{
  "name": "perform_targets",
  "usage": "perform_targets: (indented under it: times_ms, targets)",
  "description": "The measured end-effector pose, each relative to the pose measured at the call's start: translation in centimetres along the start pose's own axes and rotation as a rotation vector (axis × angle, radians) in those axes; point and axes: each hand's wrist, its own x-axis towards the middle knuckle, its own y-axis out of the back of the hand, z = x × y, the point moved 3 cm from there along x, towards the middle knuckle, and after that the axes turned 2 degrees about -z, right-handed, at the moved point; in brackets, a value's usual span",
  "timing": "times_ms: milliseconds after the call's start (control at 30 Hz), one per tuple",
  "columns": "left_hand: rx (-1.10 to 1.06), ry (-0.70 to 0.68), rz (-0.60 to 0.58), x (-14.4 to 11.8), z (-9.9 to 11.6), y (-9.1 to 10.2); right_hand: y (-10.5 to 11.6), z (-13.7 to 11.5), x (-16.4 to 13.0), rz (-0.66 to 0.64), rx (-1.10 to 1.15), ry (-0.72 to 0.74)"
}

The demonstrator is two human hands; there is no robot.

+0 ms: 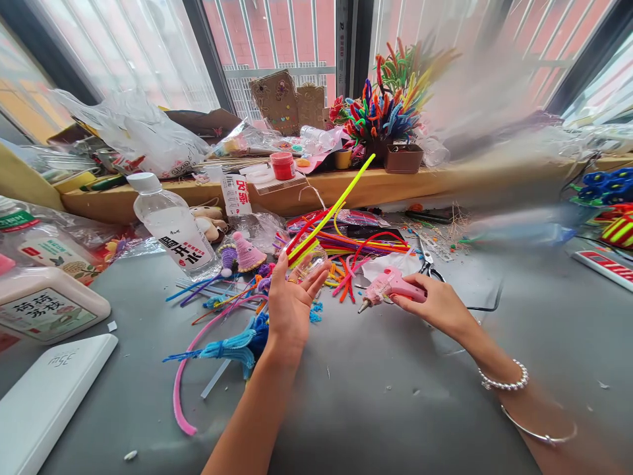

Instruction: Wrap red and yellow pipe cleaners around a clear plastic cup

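Raised over the middle of the table, my left hand [291, 310] has its palm turned up. Between its thumb and fingers it pinches a piece made of yellow and red pipe cleaners [302, 252], with a long yellow stem pointing up and away. My right hand [440, 303] is wrapped round the handle of a pink glue gun [388, 286], its nozzle pointing left towards my left hand. Beside my left wrist lies a light blue pipe-cleaner flower [232, 349], near a curved pink pipe cleaner [179, 389]. Behind the glue gun are scissors [426, 254].
Loose pipe cleaners [366, 244] lie behind my hands. A water bottle [173, 227], a crocheted pink hat [247, 252] and a white box [59, 402] are on the left. A wooden ledge [198, 198] at the back carries plastic bags and a pot of colourful pipe cleaners [380, 122].
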Motion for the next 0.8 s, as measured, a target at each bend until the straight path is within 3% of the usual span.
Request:
perform_targets:
  times_ms: [300, 433, 600, 800]
  targets:
    - [0.049, -0.055, -0.117, -0.4, -0.2, -0.6, 3.2, -0.7, 2.4, 0.032, 0.034, -0.109]
    - [0.047, -0.037, -0.122, -0.4, -0.3, -0.6, 4.2, -1.5, 4.3, 0.086, 0.021, -0.082]
    - [0.045, -0.049, -0.154, -0.7, -0.2, -0.8, 3.9, -2.1, 6.5, 0.138, 0.023, -0.068]
    - [0.084, -0.003, -0.209, -1.1, -0.8, -1.1, 4.8, -2.9, 5.9, 0.221, 0.075, 0.011]
